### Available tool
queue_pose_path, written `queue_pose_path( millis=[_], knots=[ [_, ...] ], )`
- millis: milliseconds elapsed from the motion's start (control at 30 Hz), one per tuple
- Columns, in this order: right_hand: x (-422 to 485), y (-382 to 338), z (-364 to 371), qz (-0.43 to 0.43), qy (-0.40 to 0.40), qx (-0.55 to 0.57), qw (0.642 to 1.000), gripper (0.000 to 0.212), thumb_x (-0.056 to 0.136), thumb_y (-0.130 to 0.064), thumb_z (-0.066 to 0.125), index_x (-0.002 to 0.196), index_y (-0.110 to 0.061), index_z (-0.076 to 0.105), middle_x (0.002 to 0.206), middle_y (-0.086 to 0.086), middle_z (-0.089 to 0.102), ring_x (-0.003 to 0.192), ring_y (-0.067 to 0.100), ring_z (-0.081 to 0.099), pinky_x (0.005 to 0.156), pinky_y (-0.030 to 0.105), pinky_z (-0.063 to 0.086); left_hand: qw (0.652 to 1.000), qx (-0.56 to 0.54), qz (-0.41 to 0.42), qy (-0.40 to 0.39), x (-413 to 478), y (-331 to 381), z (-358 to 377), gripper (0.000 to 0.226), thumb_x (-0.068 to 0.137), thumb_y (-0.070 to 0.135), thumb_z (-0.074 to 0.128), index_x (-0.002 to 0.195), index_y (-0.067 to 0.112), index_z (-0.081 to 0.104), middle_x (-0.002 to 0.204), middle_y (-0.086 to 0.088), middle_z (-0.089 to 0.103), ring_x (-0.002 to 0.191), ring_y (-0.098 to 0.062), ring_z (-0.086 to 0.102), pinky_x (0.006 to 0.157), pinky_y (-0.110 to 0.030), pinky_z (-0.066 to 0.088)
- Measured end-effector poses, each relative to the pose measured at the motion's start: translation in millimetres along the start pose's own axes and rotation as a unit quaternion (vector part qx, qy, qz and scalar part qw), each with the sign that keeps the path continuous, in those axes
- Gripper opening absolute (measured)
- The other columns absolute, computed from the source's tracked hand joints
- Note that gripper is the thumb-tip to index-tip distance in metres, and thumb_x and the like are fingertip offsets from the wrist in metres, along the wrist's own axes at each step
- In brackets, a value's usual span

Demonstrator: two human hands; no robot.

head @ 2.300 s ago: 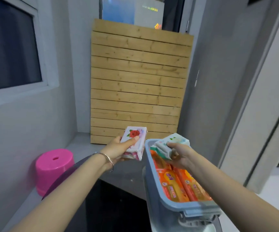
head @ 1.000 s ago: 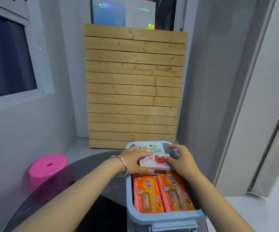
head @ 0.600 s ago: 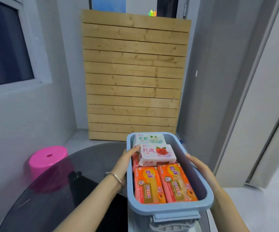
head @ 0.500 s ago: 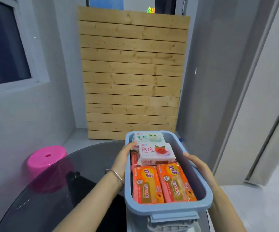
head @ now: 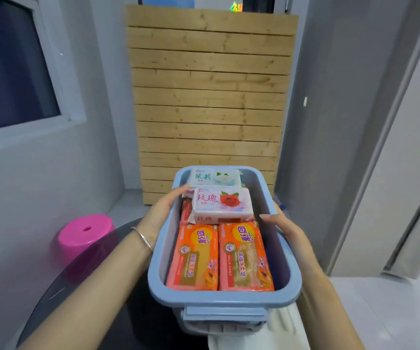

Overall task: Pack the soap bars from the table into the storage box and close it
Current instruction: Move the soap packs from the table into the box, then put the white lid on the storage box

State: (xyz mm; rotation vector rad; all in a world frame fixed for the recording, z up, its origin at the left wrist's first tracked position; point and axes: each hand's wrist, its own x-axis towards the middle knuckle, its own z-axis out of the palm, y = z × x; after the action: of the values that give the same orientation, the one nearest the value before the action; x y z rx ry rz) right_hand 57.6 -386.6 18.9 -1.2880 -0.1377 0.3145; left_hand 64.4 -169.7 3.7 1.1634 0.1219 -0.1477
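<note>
Left hand (head: 162, 213) along storage box (head: 224, 298), lengthwise away, right hand (head: 288, 231) perhaps gripping

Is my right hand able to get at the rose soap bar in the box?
Probably yes. The right hand sits at the right rim of the storage box, which is open, and the rose soap bar lies on top, uncovered.
</note>
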Motion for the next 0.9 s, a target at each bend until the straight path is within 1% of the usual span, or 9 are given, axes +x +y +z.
queue_pose_path(
  millis=[100,200,367,500,567,633,733,833,900],
  knots=[
    [-8,28,28,0.027,-0.053,0.052,0.997,0.038,0.091,-0.002,0.043,0.124,-0.018,0.054,0.099,0.017,0.066,0.092,0.036,0.065,0.082,0.045,0.052,0.998,0.025,0.026,0.053,-18,4,-28,0.03,0.09,0.033,0.049,0.098,0.011,0.068,0.075,-0.013,0.076,0.06,-0.025,0.072,0.052,-0.03,0.059],
    [0,61,49,0.063,-0.06,0.085,0.993,0.033,0.079,-0.014,0.055,0.11,-0.024,0.061,0.077,0.012,0.075,0.064,0.023,0.073,0.053,0.031,0.057,0.992,0.031,0.017,0.12,-41,5,-61,0.04,0.09,0.032,0.049,0.115,0.005,0.062,0.097,-0.021,0.071,0.08,-0.032,0.067,0.078,-0.038,0.054],
    [7,100,84,0.091,-0.135,0.085,0.983,0.046,0.068,-0.014,0.063,0.113,-0.024,0.061,0.091,0.018,0.075,0.075,0.028,0.074,0.06,0.034,0.059,0.981,0.085,-0.007,0.172,-59,-4,-114,0.059,0.079,0.038,0.058,0.126,0.004,0.056,0.125,-0.027,0.059,0.119,-0.042,0.053,0.11,-0.053,0.033],
    [24,102,98,0.065,-0.153,-0.052,0.985,0.059,0.076,0.005,0.06,0.131,-0.012,0.047,0.08,0.013,0.071,0.06,0.01,0.073,0.051,0.019,0.055,0.98,0.11,0.01,0.164,-58,-10,-138,0.053,0.076,0.042,0.057,0.119,0.012,0.059,0.102,-0.013,0.074,0.097,-0.027,0.069,0.093,-0.04,0.049],
    [25,99,97,0.073,-0.162,-0.053,0.983,0.058,0.072,-0.011,0.069,0.127,-0.016,0.051,0.085,0.012,0.076,0.072,0.016,0.075,0.058,0.024,0.057,0.978,0.144,0.003,0.151,-61,-11,-138,0.065,0.066,0.056,0.061,0.116,0.015,0.061,0.099,-0.009,0.076,0.088,-0.022,0.072,0.085,-0.035,0.051],
    [18,98,89,0.098,-0.163,-0.068,0.979,0.05,0.076,-0.041,0.063,0.122,-0.024,0.057,0.104,0.011,0.074,0.095,0.025,0.072,0.074,0.033,0.057,0.949,0.263,0.005,0.175,-62,-12,-140,0.099,0.053,0.077,0.059,0.134,0.022,0.046,0.131,-0.01,0.06,0.11,-0.024,0.064,0.098,-0.037,0.046],
    [12,98,70,0.06,-0.166,-0.203,0.963,0.05,0.079,-0.066,0.049,0.119,-0.037,0.062,0.114,-0.009,0.071,0.107,0.008,0.067,0.08,0.019,0.053,0.858,0.442,0.052,0.256,-68,-5,-140,0.114,0.057,0.08,0.043,0.148,0.032,-0.007,0.16,-0.003,0.007,0.146,-0.024,0.016,0.115,-0.043,0.02],
    [-1,95,50,0.008,-0.149,-0.289,0.945,0.05,0.082,-0.075,0.034,0.124,-0.054,0.052,0.13,-0.032,0.055,0.122,-0.009,0.051,0.102,0.024,0.04,0.762,0.589,0.112,0.242,-76,1,-119,0.108,0.058,0.084,0.031,0.146,0.038,-0.009,0.16,-0.001,-0.005,0.147,-0.022,-0.007,0.119,-0.045,0.006],
    [-13,97,25,0.019,-0.135,-0.324,0.936,0.05,0.08,-0.075,0.035,0.123,-0.058,0.051,0.134,-0.035,0.049,0.123,-0.012,0.048,0.11,0.027,0.033,0.731,0.642,0.15,0.173,-79,-8,-88,0.097,0.06,0.09,0.025,0.142,0.05,-0.007,0.159,0.008,-0.008,0.147,-0.019,-0.011,0.117,-0.043,0.0]
  ],
)
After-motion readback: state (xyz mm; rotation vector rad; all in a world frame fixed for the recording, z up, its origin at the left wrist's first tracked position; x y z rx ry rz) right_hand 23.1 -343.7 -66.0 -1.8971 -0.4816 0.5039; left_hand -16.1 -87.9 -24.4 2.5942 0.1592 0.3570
